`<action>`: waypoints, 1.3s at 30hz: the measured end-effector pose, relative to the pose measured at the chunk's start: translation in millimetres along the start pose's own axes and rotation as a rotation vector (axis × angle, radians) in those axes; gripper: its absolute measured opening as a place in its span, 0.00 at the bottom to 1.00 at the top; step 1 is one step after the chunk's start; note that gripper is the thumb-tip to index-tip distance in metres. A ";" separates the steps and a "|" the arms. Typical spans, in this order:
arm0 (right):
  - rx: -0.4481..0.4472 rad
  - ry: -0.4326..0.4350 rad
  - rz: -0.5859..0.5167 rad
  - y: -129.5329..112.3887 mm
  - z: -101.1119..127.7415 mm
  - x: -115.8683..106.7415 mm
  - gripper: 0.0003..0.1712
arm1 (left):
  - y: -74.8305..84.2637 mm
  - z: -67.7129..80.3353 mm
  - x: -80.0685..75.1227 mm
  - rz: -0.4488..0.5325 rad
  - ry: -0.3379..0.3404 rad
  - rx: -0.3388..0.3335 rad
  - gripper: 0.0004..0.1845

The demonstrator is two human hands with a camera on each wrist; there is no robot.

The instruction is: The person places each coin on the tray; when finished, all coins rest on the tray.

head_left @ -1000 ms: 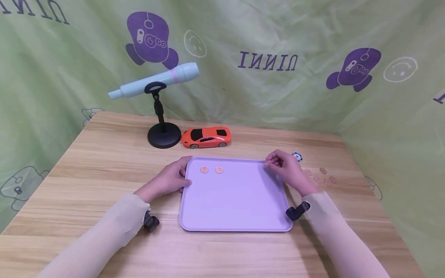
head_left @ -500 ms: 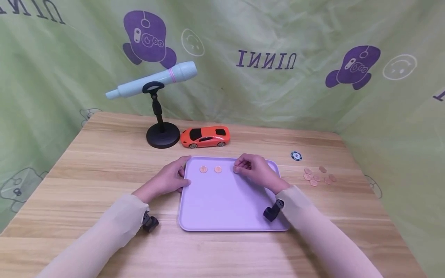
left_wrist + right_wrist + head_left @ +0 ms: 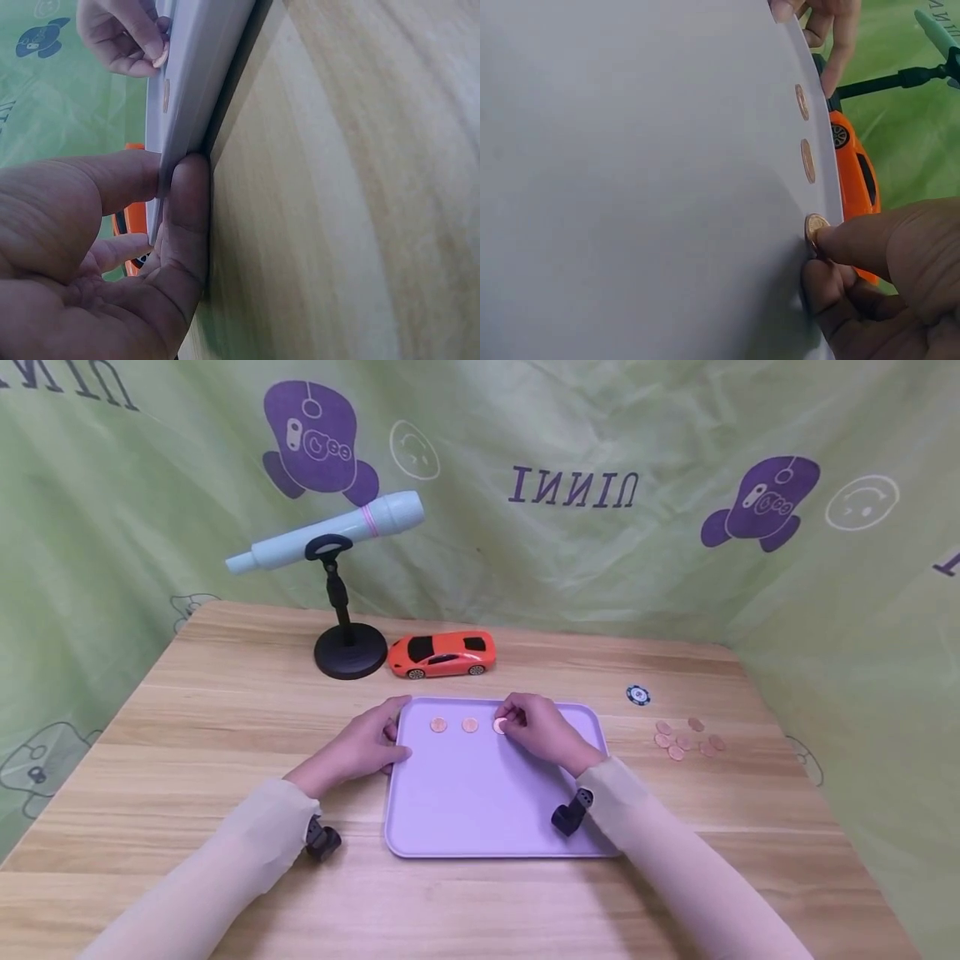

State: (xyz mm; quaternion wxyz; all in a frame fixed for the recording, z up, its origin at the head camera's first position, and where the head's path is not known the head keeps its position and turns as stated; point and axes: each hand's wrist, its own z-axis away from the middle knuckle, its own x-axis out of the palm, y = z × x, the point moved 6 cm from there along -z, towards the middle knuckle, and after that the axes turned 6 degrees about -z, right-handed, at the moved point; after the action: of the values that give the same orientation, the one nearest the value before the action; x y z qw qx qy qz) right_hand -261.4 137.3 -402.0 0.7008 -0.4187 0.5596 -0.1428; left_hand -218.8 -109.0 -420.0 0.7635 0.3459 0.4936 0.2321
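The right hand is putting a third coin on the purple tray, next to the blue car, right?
Not quite: the car is orange, not blue, as the head view shows. The right hand is indeed placing a third coin on the purple tray.

Left of the right hand's fingers [image 3: 517, 717], two coins [image 3: 453, 725] crowd the tray [image 3: 487, 810]; nearer the wrist, the tray lies bare.

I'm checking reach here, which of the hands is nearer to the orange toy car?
Left, narrowly. The left hand grips the tray's far left corner, below and just left of the orange toy car. The right hand sits over the tray's far edge, pinching a coin, right of the car.
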 end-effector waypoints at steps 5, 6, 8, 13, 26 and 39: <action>-0.005 -0.007 0.020 -0.7 -2.5 2.4 0.04 | -1.3 1.3 -1.6 -0.008 0.005 0.001 0.44; -0.007 -0.009 0.024 -1.0 -3.0 2.9 0.04 | -1.7 1.5 -1.7 -0.009 0.006 0.001 0.44; -0.008 -0.011 0.029 -1.7 -3.7 3.6 0.04 | -2.0 1.7 -1.8 -0.011 0.005 0.002 0.44; 0.007 -0.017 0.027 -2.8 -4.8 4.7 0.04 | -2.6 1.5 -1.6 -0.007 0.006 0.005 0.44; 0.018 -0.011 0.024 -0.3 -2.8 2.9 0.04 | -3.2 0.1 -0.7 -0.016 0.007 0.001 0.44; 0.030 0.065 0.027 8.1 28.2 -38.4 0.10 | -2.1 -0.4 0.2 0.004 0.018 0.024 0.44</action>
State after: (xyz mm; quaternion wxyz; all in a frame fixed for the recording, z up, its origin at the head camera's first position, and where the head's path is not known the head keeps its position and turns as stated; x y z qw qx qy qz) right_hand -250.9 180.0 -381.9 0.6902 -0.3957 0.5857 -0.1551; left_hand -219.0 -110.1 -421.7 0.7544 0.3537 0.5024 0.2309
